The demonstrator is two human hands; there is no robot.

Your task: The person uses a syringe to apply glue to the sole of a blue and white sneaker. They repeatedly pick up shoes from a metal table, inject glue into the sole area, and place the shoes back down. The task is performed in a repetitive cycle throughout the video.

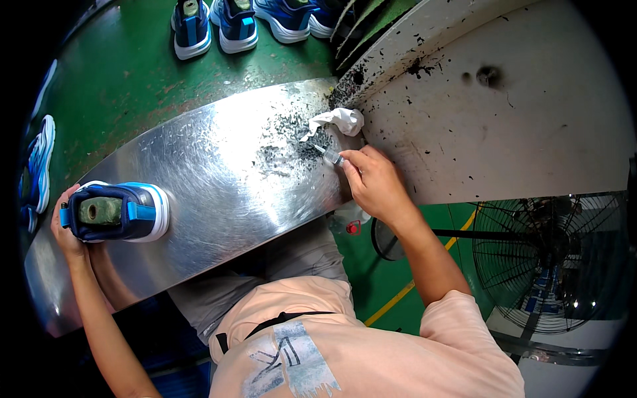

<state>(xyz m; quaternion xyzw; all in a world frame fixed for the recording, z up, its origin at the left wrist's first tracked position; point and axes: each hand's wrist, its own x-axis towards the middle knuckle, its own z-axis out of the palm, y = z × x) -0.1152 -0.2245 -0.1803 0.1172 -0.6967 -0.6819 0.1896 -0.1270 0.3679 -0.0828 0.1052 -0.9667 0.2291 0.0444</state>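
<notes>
left hand (66, 229): at the left end of the curved brushed-steel bench (219, 192), fingers wrapped round the heel end of the navy-and-blue sports shoe with white sole, fitted on a green last (116, 212); fingertips hidden behind the shoe, grip looks closed on it.
shoe axis: lies on its side, long axis roughly left-right along the bench, heel toward the left hand, toe end pointing right toward bench centre.
right hand (375, 182): at the right end of the bench, fingers pressed together, pinching a small thin clear tube-like tool (330, 156); cannot tell exactly what it is.
tool direction: sticks out up-left from the fingertips, tip over the patch of dark specks on the bench.
crumpled white rag (338, 121): just above and beside the tool tip, near the right hand; cannot tell if touching.
key relation: shoe well apart from the right hand, lying to its left and slightly lower in the picture; left hand alone has the shoe.
surroundings: white speckled panel (504, 113) right of the bench; more blue shoes (232, 23) on the green floor at top; black wire-cage fan (551, 259) lower right.
</notes>
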